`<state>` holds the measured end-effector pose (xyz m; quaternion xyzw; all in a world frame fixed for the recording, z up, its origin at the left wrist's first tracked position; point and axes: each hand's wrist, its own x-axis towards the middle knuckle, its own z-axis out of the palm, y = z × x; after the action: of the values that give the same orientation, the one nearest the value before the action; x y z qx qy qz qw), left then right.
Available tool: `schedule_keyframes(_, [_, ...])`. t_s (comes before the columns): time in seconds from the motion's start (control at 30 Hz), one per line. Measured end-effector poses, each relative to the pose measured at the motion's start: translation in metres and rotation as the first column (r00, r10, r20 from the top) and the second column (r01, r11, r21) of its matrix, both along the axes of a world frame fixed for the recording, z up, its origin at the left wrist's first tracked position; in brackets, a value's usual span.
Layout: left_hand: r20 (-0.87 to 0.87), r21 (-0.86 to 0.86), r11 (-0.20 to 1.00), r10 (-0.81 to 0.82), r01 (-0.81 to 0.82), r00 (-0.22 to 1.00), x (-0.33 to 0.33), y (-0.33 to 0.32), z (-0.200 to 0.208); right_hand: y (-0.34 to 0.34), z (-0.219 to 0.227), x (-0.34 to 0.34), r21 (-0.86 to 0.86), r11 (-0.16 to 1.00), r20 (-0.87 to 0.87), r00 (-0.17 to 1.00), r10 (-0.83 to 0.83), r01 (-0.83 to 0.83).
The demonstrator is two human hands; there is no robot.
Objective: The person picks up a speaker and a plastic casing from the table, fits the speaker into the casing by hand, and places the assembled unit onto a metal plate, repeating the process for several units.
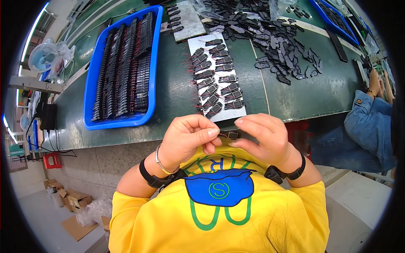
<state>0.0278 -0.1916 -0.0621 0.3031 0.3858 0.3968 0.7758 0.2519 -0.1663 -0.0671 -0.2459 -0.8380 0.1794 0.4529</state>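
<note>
Close to my chest, at the table's near edge, my left hand [192, 135] pinches one end of a small black speaker module [230, 135] between thumb and forefinger. Thin red wires show on the module. My right hand [265, 137] is beside its other end, thumb and fingers apart, gripping nothing that I can see. Just beyond my hands lies a white board [215, 80] carrying two rows of similar black modules [207, 73] with red wires.
A blue tray [154, 67] packed with rows of black modules stands at the left. Loose flat black pieces [270, 44] are heaped at the far right. A grey plate [187, 21] holds more parts. At right, a person in a denim sleeve [367, 118] works at the table [291, 99].
</note>
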Motion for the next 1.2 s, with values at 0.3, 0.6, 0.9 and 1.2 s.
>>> schedule_keyframes(0.3, [-0.007, -0.021, 0.999, 0.026, -0.026, 1.0, -0.003, 0.002, -0.002, 0.013, 0.016, 0.046, -0.134, 0.968, 0.118, 0.973, -0.198, 0.213])
schedule_keyframes(0.6, [-0.105, 0.032, 0.999, -0.033, 0.037, 0.994, 0.003, -0.002, 0.003, 0.0, 0.008, -0.006, 0.049, 0.997, 0.129, 0.99, 0.058, -0.065])
schedule_keyframes(0.9, [-0.483, 0.875, 0.281, 0.558, 0.394, 0.674, 0.007, 0.001, 0.004, -0.001, 0.007, -0.012, 0.066, 0.998, 0.092, 0.996, -0.02, 0.014])
schedule_keyframes(1.2, [-0.451, 0.88, 0.128, 0.53, 0.458, 0.718, 0.0, 0.006, 0.002, -0.002, 0.007, -0.009, 0.01, 1.0, 0.044, 0.999, 0.014, -0.014])
